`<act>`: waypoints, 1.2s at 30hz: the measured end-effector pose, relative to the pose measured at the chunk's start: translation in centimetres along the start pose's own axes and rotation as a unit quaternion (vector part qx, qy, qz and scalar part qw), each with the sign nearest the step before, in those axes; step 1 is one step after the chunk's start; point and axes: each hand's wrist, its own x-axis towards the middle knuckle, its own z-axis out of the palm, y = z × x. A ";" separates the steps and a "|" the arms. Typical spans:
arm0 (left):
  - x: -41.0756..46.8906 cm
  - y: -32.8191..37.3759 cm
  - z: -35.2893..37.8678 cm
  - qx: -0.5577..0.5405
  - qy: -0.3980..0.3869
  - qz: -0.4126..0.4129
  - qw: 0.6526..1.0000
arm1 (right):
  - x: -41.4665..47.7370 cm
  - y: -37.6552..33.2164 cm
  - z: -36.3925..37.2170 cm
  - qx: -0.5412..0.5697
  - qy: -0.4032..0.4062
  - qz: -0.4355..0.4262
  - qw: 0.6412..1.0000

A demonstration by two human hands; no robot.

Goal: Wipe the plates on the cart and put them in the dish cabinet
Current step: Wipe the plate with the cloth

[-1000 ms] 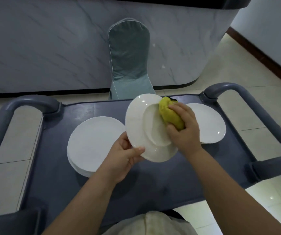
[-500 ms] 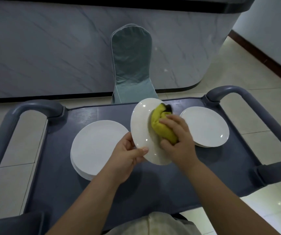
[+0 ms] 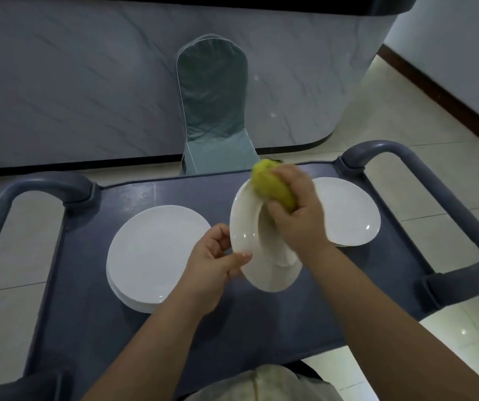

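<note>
Fingers, left: on our left hand (image 3: 212,264) they curl behind the rim of the held plate (image 3: 245,227), thumb (image 3: 239,257) pressed on its front, a firm pinch at the lower left edge.
Fingers, right: our right hand (image 3: 299,218) is bunched round the yellow cloth (image 3: 271,183), clutching it against the plate's upper part; hand and cloth are blurred.
Plate position: white, tipped up on edge above the cart (image 3: 232,328), between the two piles and touching neither.
Plates at left: the left stack (image 3: 154,250) lies flat on the deck, several deep, just beside our left wrist.
Plates at right: the right stack (image 3: 348,212) looks shallower and is partly hidden behind our right hand.
Step in hand: wiping, we judge, with the cloth working near the top rim of the inner face.
Progress: we cannot tell which pile is wiped and which waits; no dish cabinet is in view, so putting away looks some way off.
Next move calls for: carrying the cloth over the rest of the face, likely turning the plate in the left pinch to reach its back, then setting it down squarely on one pile without knocking it.
Risk: a glazed plate held by one edge may slip if we press hard.
Beyond the cart: a chair (image 3: 213,105) in a grey-green cover, a marble-look counter (image 3: 58,82) behind it.
</note>
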 end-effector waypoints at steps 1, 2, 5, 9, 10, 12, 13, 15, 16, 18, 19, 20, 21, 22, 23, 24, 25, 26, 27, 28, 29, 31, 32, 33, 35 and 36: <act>0.1 0.1 0.0 -0.004 0.005 0.002 1.000 | -0.9 -0.8 0.9 -0.008 -0.059 -0.086 0.995; 0.2 0.1 0.0 -0.011 0.011 0.002 1.000 | -1.9 -1.2 1.6 -0.015 -0.115 -0.171 0.978; -0.1 -0.2 0.0 -0.016 0.012 -0.007 1.000 | -2.3 -0.6 1.8 -0.038 -0.194 -0.241 0.950; -0.8 -0.2 -0.1 0.014 0.002 -0.019 1.000 | 1.2 0.2 0.8 -0.010 -0.039 -0.031 0.999; -0.8 -0.2 -0.2 0.016 0.001 -0.018 1.000 | 1.5 0.1 0.9 -0.013 -0.024 -0.018 0.999; -1.0 0.1 -0.3 0.000 0.002 -0.014 1.000 | 0.4 -0.4 1.3 -0.021 -0.072 -0.053 0.996; -1.0 0.3 -0.4 -0.017 0.001 -0.011 1.000 | -0.8 -0.8 1.6 -0.023 -0.119 -0.107 0.987; -1.0 0.5 -0.4 -0.028 0.001 -0.003 1.000 | -2.9 -1.2 1.7 -0.017 -0.195 -0.248 0.949; -0.9 0.7 -0.4 -0.024 0.003 0.000 1.000 | -2.9 -1.2 1.6 -0.013 -0.218 -0.291 0.931; -0.8 0.8 -0.1 -0.031 0.003 0.001 1.000 | -1.1 -1.1 1.0 -0.002 -0.228 -0.283 0.932; -0.8 0.9 0.1 -0.037 -0.001 -0.001 0.999 | 0.1 -1.0 0.7 -0.001 -0.214 -0.245 0.945; -0.8 0.9 0.2 -0.040 -0.005 -0.005 0.999 | 1.4 -1.1 0.3 -0.003 -0.193 -0.195 0.962; -0.9 1.1 0.3 -0.042 -0.007 -0.010 0.999 | 2.7 -1.0 -0.1 -0.003 -0.165 -0.142 0.976; -1.0 1.3 0.3 -0.049 -0.009 -0.014 0.999 | 3.7 -0.7 -0.6 0.001 -0.136 -0.086 0.987; -1.1 1.6 0.2 -0.061 -0.012 -0.018 0.998 | 4.5 -0.3 -1.3 0.007 -0.108 -0.025 0.994; -1.2 1.9 0.0 -0.080 -0.014 -0.021 0.996 | 4.8 0.3 -2.1 0.014 -0.084 0.035 0.996; -1.1 2.1 -0.2 -0.107 -0.009 -0.025 0.994 | 4.7 1.1 -2.9 0.017 -0.064 0.083 0.994; -1.1 2.2 -0.4 -0.141 0.002 -0.033 0.990 | 4.2 2.0 -3.6 0.011 -0.046 0.115 0.992; -0.9 2.2 -0.6 -0.178 0.020 -0.043 0.983 | 3.3 2.6 -4.0 -0.007 -0.029 0.131 0.991; -0.7 2.1 -0.8 -0.215 0.041 -0.051 0.974 | 2.0 2.9 -4.2 -0.025 -0.014 0.139 0.990; -0.4 1.9 -0.8 -0.246 0.062 -0.059 0.965 | 0.6 3.0 -4.1 -0.032 -0.004 0.132 0.991; 0.4 1.5 -0.6 -0.284 0.100 -0.069 0.951 | -2.5 3.0 -2.9 -0.025 -0.014 0.062 0.998; 0.9 1.3 -0.6 -0.294 0.114 -0.072 0.946 | -4.1 2.7 -1.9 -0.023 -0.031 0.014 0.999; 1.3 1.2 -0.5 -0.298 0.123 -0.073 0.944 | -5.6 2.1 -0.8 -0.026 -0.055 -0.036 0.998; 1.8 1.0 -0.5 -0.291 0.130 -0.076 0.945 | -7.6 1.1 1.0 -0.037 -0.107 -0.150 0.982; 1.9 1.0 -0.5 -0.289 0.127 -0.075 0.946 | -7.9 1.1 1.3 -0.042 -0.120 -0.191 0.973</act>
